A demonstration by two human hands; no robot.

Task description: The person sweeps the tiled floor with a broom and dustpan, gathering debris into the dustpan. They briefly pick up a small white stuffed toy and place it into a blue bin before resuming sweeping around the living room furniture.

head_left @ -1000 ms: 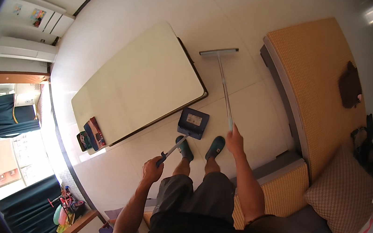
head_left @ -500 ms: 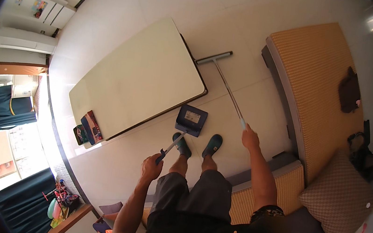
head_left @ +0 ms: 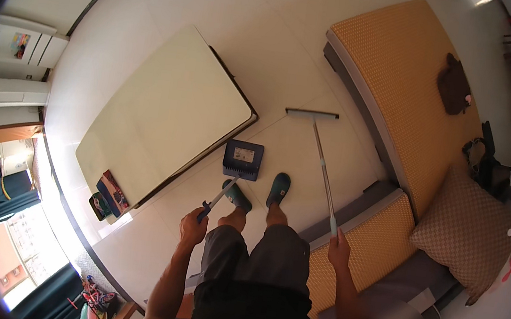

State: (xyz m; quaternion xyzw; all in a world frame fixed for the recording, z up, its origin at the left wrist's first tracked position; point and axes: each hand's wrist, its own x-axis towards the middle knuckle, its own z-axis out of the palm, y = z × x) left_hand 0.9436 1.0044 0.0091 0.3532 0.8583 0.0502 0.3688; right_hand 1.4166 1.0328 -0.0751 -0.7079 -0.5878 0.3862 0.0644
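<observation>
I stand on a pale tiled floor in green slippers [head_left: 279, 188]. My left hand [head_left: 193, 228] grips the long handle of a dark blue dustpan [head_left: 242, 159], which rests on the floor just ahead of my feet. My right hand [head_left: 338, 249] grips the upper end of a long-handled flat broom [head_left: 322, 168]. Its narrow head [head_left: 312, 113] lies on the tiles ahead and to the right of the dustpan, near the orange sofa.
A low cream table [head_left: 164, 118] stands to the left, with a few small items [head_left: 110, 192] at its near end. An orange woven sofa [head_left: 401, 82] runs along the right, with a brown patterned cushion [head_left: 468, 233] and a dark object [head_left: 455, 89] on it.
The broom head has swung to the right across the floor, away from the table corner. The dustpan stays in front of my feet. The view has shifted slightly.
</observation>
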